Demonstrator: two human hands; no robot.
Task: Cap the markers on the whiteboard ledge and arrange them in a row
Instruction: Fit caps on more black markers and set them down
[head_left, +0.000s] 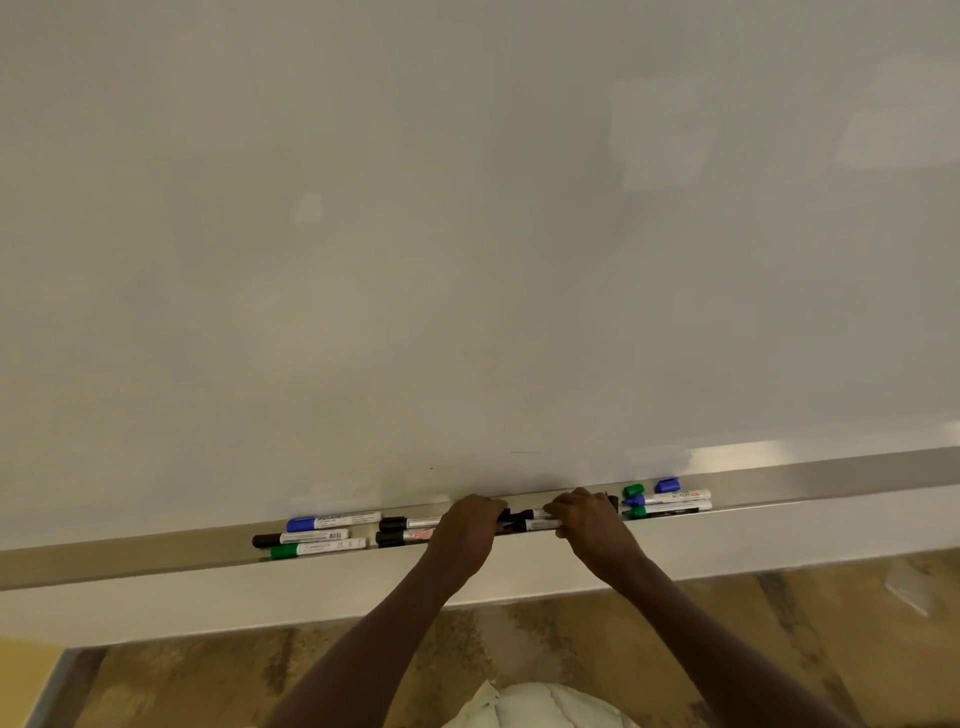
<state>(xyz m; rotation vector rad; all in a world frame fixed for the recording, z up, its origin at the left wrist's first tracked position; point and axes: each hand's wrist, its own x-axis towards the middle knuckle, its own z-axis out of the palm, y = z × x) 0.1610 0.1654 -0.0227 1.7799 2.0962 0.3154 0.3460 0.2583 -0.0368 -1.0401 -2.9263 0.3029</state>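
Reaching over the whiteboard ledge (156, 553), both hands sit close together at its middle, over a cluster of black-capped markers. The left hand (467, 525) has its fingers curled down over the right ends of two black markers (402, 530), which lie parallel, caps pointing left. The right hand (584, 522) has its fingers curled over the white barrels (540, 519) showing between the two hands; black caps or ends meet in the gap, but whether either hand truly pinches a marker or only rests on it cannot be told. To the left, three capped markers lie in a stagger: a blue marker (332, 521) nearest the board, a black marker (301, 538) in the middle, a green marker (317, 548) at the ledge's front edge. To the right of the right hand lie a blue-tipped marker (667, 498) and a green-tipped marker (667, 510), side by side, with a loose green cap (634, 490) and a loose blue cap (667, 485) just behind them against the whiteboard (467, 234). Below the ledge, mottled brown floor (519, 649) shows, and pale clothing (535, 709) at the bottom edge.
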